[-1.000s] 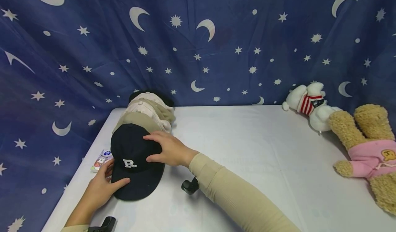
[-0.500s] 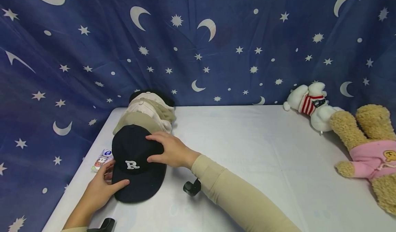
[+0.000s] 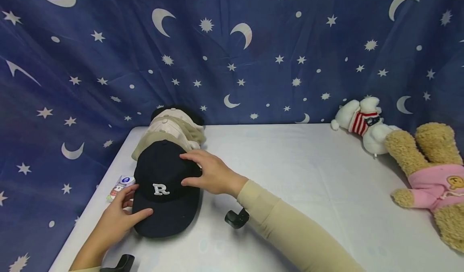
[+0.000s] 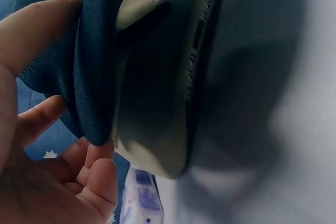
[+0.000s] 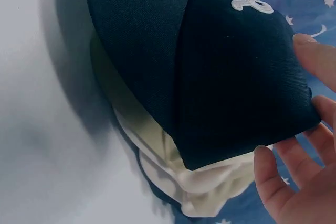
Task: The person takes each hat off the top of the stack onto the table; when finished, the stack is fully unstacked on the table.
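A navy baseball cap (image 3: 159, 167) with a white letter R faces me at the left of the table, brim towards me. My left hand (image 3: 116, 219) holds it at the brim's left side, with the thumb on top and fingers beneath. My right hand (image 3: 215, 175) grips the crown's right side, the thumb on the outside and fingers round the lower edge in the right wrist view. Behind it, a row of overlapping caps (image 3: 170, 119) in beige, pale and black runs to the back. The left wrist view shows the nearest beige cap (image 4: 152, 114) just behind the navy brim.
A small printed packet (image 3: 121, 186) lies left of the caps. At the right are a white plush toy (image 3: 375, 135) with a striped top and a brown teddy bear (image 3: 406, 151) in pink. A starry blue curtain (image 3: 268, 86) hangs behind the white table (image 3: 282, 163).
The navy cap has shifted slightly right, and its crown has moved up a little over the beige cap. My right hand has moved right with it; my left hand has barely moved.
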A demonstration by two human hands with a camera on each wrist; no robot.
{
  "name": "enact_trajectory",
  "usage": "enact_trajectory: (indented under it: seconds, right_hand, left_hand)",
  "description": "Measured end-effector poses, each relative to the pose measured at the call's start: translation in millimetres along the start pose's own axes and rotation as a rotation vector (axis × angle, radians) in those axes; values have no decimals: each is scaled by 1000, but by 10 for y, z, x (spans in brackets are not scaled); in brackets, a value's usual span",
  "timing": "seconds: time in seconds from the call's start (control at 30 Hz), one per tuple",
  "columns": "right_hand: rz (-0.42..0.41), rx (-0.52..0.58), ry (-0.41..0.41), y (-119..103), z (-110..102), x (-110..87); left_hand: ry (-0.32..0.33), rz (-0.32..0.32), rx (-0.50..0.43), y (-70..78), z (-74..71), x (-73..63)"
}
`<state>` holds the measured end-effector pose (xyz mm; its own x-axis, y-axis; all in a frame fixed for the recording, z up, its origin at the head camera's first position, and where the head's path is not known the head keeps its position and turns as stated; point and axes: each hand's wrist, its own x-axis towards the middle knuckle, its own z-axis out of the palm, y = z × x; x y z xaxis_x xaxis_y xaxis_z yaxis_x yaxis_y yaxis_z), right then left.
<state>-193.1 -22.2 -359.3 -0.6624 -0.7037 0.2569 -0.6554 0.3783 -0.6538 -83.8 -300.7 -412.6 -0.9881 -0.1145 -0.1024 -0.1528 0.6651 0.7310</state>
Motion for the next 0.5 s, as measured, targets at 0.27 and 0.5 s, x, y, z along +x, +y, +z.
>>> enact_trajectory:
  seconds: [0.27, 0.5]
  right_hand:
    - [-11, 10, 42, -19, -194, -138]
    - [-14, 14, 78, -8, -358, -254]
  left_hand:
    - [5, 67, -22, 198, 28, -11]
    - [-36, 86, -89, 374, 53, 9]
